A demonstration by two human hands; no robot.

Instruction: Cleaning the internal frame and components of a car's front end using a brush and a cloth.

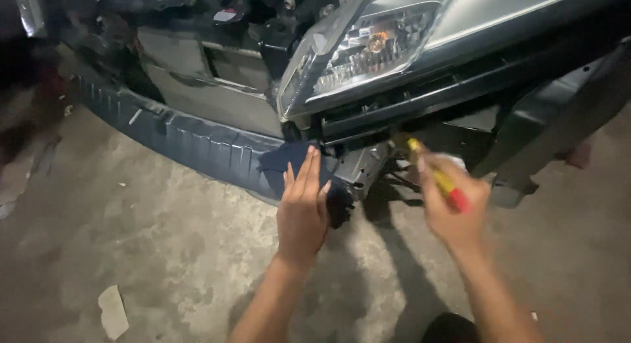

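**A:** What does the head view show at the front of the car?

**B:** The left hand [302, 215] is spread flat, fingers straight and close together, palm pressed toward the dark blue bumper beam [197, 142] where a dark cloth-like patch [289, 160] sits at its end. The fingertips touch that patch, just left of a black bracket [361, 172].

**A:** And the other hand?

**B:** The right hand [453, 215] is closed round a screwdriver [437, 175] with a yellow and red handle. The red end lies at the palm, and the yellow part points up and left toward the dark gap under the headlight [368, 50]. (The hand is blurred, so I cannot tell exactly where the tip sits.)

**A:** Where is the headlight?

**B:** Above both hands, tilted, its clear lens showing a reflector and an orange bulb inside the housing. A silver body panel [499, 21] runs to its right, and a black plastic piece [559, 113] hangs at an angle below that.

**A:** Anything around them?

**B:** Grey metal panels [210, 86] stand behind the beam. The concrete floor [131, 238] is stained, with a pale scrap [113, 311] lying on it at lower left, well apart from the hands.
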